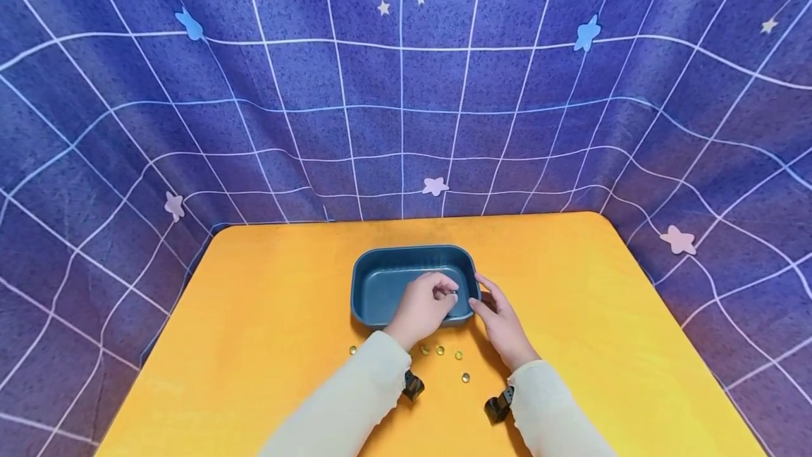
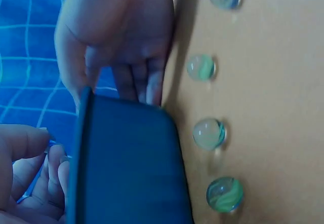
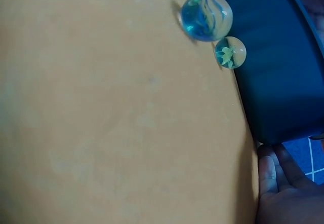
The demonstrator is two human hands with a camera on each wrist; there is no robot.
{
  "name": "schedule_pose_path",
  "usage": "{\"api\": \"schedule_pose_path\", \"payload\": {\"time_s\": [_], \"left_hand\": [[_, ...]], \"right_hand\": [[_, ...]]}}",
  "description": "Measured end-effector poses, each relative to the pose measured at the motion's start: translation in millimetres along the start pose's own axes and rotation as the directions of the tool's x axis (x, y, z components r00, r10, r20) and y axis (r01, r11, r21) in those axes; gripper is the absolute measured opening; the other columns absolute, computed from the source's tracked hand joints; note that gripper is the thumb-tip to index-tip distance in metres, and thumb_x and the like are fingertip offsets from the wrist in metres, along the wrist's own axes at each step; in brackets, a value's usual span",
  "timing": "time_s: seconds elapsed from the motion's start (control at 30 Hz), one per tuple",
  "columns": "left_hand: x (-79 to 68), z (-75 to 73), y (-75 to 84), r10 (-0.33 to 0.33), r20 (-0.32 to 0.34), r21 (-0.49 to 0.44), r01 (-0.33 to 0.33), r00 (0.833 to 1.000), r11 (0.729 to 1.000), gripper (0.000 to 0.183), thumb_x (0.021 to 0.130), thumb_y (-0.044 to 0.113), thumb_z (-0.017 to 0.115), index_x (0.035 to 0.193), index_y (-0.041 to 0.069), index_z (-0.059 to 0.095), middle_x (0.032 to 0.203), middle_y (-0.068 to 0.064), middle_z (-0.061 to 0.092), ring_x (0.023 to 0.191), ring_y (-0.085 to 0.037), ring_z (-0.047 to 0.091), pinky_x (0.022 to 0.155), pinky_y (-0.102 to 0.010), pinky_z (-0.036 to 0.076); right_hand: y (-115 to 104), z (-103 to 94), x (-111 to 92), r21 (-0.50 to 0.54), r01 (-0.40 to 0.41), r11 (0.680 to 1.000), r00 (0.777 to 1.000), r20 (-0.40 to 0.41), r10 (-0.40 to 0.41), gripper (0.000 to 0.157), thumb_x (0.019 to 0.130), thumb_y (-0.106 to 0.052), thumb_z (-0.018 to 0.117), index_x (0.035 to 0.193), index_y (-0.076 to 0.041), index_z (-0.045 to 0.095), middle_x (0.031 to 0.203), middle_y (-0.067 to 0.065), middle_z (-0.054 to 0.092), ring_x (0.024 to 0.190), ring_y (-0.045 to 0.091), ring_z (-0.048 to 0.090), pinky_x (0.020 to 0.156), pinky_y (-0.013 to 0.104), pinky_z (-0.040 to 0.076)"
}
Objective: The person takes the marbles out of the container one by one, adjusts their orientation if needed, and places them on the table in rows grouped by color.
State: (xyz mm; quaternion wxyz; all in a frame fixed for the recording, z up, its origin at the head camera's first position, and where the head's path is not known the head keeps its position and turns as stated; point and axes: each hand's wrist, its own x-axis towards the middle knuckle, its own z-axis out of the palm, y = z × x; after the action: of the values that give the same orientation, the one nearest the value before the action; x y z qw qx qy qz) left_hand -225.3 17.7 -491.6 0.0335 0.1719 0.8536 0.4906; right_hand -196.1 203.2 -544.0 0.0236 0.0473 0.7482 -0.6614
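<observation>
A dark blue rectangular bin (image 1: 382,293) with rounded corners stands upright on the yellow table. My left hand (image 1: 426,305) is over the bin's right half, thumb and fingertips pinched together. A small glossy marble (image 1: 454,293) shows between them, mostly hidden by the fingers. At the bin's right end, my right hand (image 1: 505,326) holds the wall, with the thumb at the near corner of the rim and fingers around the outside. In the left wrist view, that hand's fingers (image 2: 140,82) lie against the end wall.
Several clear glass marbles with coloured swirls, such as a green one (image 2: 225,195) and a blue one (image 3: 206,16), lie on the table (image 1: 266,316) along the bin's near side. One marble (image 1: 466,377) sits nearer to me. A blue gridded curtain (image 1: 400,125) surrounds the table's far edge and sides.
</observation>
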Motion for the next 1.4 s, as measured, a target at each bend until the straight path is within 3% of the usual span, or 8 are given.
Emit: {"api": "schedule_pose_path", "payload": {"time_s": [0.2,0.33,0.47,0.7,1.0,1.23,1.4], "left_hand": [[-23.2,-2.5,9.1,0.049,-0.001,-0.064,-0.049,0.999,0.997,0.010,0.097,0.013,0.073,0.106,0.017,0.074,0.098,0.007,0.062,0.087,-0.012,0.060,0.082,-0.030,0.054],[-36.9,-0.2,7.7,0.076,-0.007,-0.110,-0.077,0.997,0.991,0.010,0.096,0.011,0.074,0.106,0.014,0.074,0.098,0.006,0.062,0.086,-0.012,0.060,0.080,-0.029,0.054],[-50.5,3.6,4.4,0.069,-0.013,-0.156,-0.071,0.998,0.985,0.010,0.096,0.009,0.074,0.106,0.008,0.074,0.097,0.005,0.062,0.085,-0.012,0.060,0.078,-0.027,0.054],[-68.0,10.1,-1.7,0.053,-0.021,-0.215,-0.056,0.998,0.975,0.009,0.096,0.009,0.074,0.104,0.007,0.074,0.094,0.003,0.063,0.083,-0.012,0.060,0.076,-0.027,0.054],[-89.1,22.0,-16.0,-0.041,0.029,-0.201,0.046,0.999,0.978,0.006,0.096,0.012,0.074,0.102,0.011,0.074,0.093,0.007,0.061,0.081,-0.010,0.059,0.073,-0.025,0.052],[-103.0,30.6,-25.0,-0.148,0.048,-0.193,0.155,0.988,0.969,0.005,0.094,0.011,0.076,0.097,0.012,0.073,0.086,0.006,0.060,0.077,-0.010,0.056,0.070,-0.026,0.050],[-106.5,33.6,-26.9,-0.142,0.048,-0.159,0.148,0.989,0.976,0.006,0.093,0.010,0.076,0.095,0.015,0.073,0.084,0.007,0.059,0.076,-0.010,0.055,0.068,-0.026,0.049]], "right_hand": [[-0.3,-0.4,-0.3,0.015,-0.007,1.000,1.000,0.005,0.007,0.055,0.106,-0.025,0.060,0.158,-0.028,0.040,0.150,0.018,0.049,0.137,0.035,0.045,0.116,0.055,0.032],[2.1,-1.5,0.6,0.016,0.003,1.000,1.000,0.004,-0.003,0.056,0.106,-0.027,0.060,0.158,-0.028,0.040,0.150,0.018,0.049,0.137,0.035,0.046,0.116,0.056,0.032],[2.5,-2.1,-0.1,0.007,0.002,1.000,1.000,0.002,-0.002,0.054,0.106,-0.028,0.060,0.157,-0.030,0.041,0.148,0.017,0.051,0.136,0.034,0.047,0.115,0.058,0.032],[2.8,-0.7,0.3,0.023,0.021,1.000,1.000,-0.018,-0.021,0.052,0.106,-0.022,0.060,0.155,-0.029,0.045,0.141,0.019,0.056,0.131,0.034,0.051,0.113,0.054,0.034],[1.5,0.5,1.2,0.012,0.013,1.000,1.000,-0.023,-0.013,0.052,0.106,-0.021,0.060,0.155,-0.028,0.045,0.144,0.017,0.054,0.133,0.033,0.049,0.114,0.053,0.035],[0.5,0.9,0.8,-0.002,0.010,1.000,1.000,-0.011,-0.010,0.052,0.107,-0.023,0.058,0.156,-0.028,0.043,0.146,0.016,0.052,0.135,0.033,0.047,0.114,0.053,0.034],[1.3,0.9,1.0,0.001,0.003,1.000,1.000,-0.016,-0.003,0.052,0.106,-0.024,0.060,0.156,-0.030,0.044,0.146,0.016,0.052,0.135,0.033,0.047,0.115,0.053,0.034]]}}
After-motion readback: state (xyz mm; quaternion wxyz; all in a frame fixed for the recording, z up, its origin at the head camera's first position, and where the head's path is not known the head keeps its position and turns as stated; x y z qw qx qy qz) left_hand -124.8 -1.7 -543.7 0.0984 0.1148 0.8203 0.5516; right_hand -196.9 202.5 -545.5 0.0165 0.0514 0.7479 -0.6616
